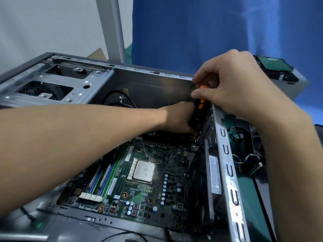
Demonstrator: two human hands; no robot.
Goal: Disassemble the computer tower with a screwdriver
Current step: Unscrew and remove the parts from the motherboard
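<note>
Black-and-orange plastic marks the one screwdriver (199,110), standing nearly upright at the far right corner inside the one open computer tower (139,84), above the far edge of its green motherboard (148,189). I count two hands. The right hand (232,84) curls fingers and thumb round the handle's top. The left hand (176,117) lies against the lower handle, fingers hidden, so I cannot tell its grip. One bare processor (144,172) sits mid-board. One hard drive (272,67) lies beyond the case.
</note>
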